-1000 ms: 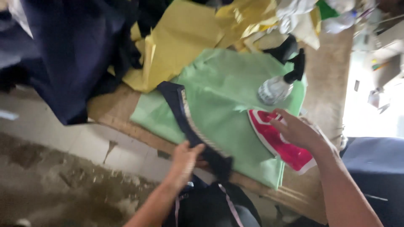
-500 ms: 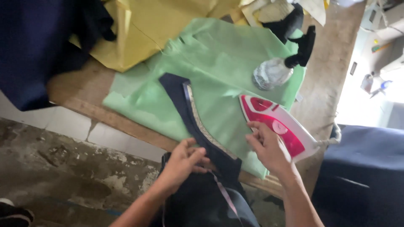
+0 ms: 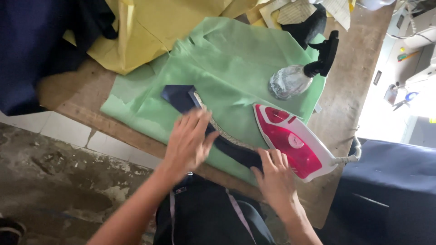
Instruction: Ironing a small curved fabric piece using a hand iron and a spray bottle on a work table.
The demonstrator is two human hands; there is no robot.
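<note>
Navy waistband strip (image 3: 181, 97) on green cloth (image 3: 236, 68), pressed flat under both hands

navy strip (image 3: 179, 97), green cloth (image 3: 231, 68) — red-white iron (image 3: 290, 140), yellow fabric (image 3: 154, 27)

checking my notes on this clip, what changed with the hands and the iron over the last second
The right hand left the red and white iron and now presses the near end of the dark blue fabric strip. The left hand moved up from the table edge to lie flat on the strip, fingers spread. The iron, spray bottle and green cloth kept their places on the table.
</note>
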